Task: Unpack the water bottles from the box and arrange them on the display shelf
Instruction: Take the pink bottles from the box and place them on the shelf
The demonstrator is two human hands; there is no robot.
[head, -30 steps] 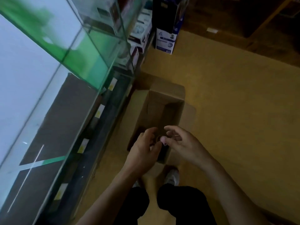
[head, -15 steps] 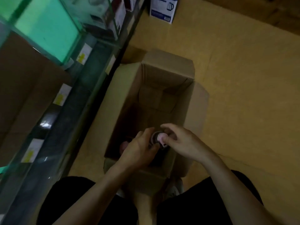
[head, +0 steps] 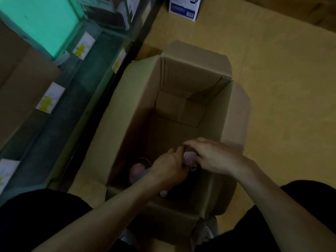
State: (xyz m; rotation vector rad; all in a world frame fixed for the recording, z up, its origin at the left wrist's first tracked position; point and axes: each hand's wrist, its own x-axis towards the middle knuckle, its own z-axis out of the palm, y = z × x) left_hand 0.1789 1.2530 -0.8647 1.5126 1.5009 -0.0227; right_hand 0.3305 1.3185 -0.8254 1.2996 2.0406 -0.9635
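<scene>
Inside the open cardboard box (head: 138,99) on the floor (head: 283,91) beside the display shelf (head: 87,84), the left hand (head: 167,170) and right hand (head: 216,159) grip a pink-capped bottle (head: 190,158) at the box's near end.

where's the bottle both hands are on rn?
Head view, lower centre: the pink-capped bottle is at the near end of the cardboard box, gripped between left hand and right hand; a second pink cap shows to its left.
</scene>
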